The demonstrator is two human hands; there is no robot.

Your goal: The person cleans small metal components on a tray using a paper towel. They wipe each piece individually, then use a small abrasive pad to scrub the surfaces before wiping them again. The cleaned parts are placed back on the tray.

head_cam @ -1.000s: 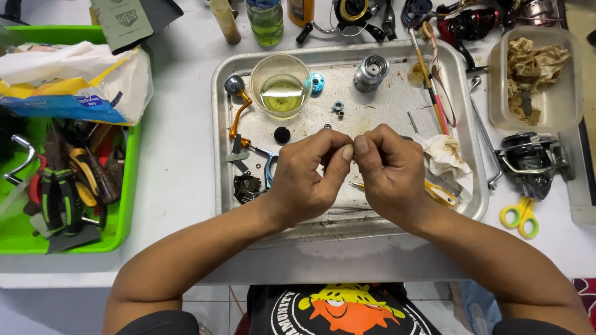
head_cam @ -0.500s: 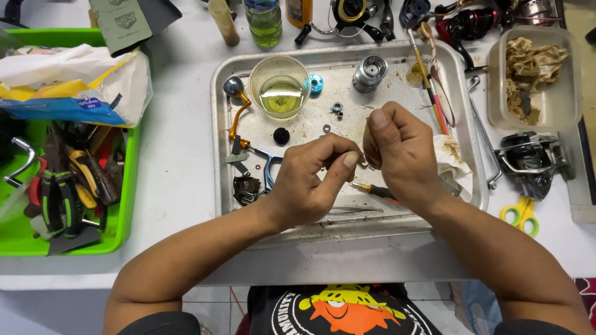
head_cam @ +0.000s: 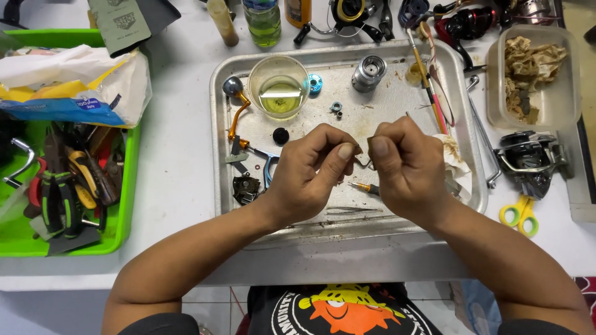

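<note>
Pinching a small bent wire part [head_cam: 363, 162] between them, the left hand [head_cam: 310, 170] and right hand [head_cam: 406, 164] hover over the middle of the metal tray [head_cam: 385, 229] on the worktop [head_cam: 180, 136]. Each grip is pressed together on one end. Light, thin and springy by its look, it probably slips easily; fingertip holds at the ends suit it.

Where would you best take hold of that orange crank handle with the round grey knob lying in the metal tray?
Probably by the round grey knob at the far end of the orange crank handle, coming from above. The knob bulges clear of the metal tray floor, while the thin curved arm lies flat and offers little to pinch. The glass cup of yellowish liquid stands close on its right, so approach from the left side.
</note>
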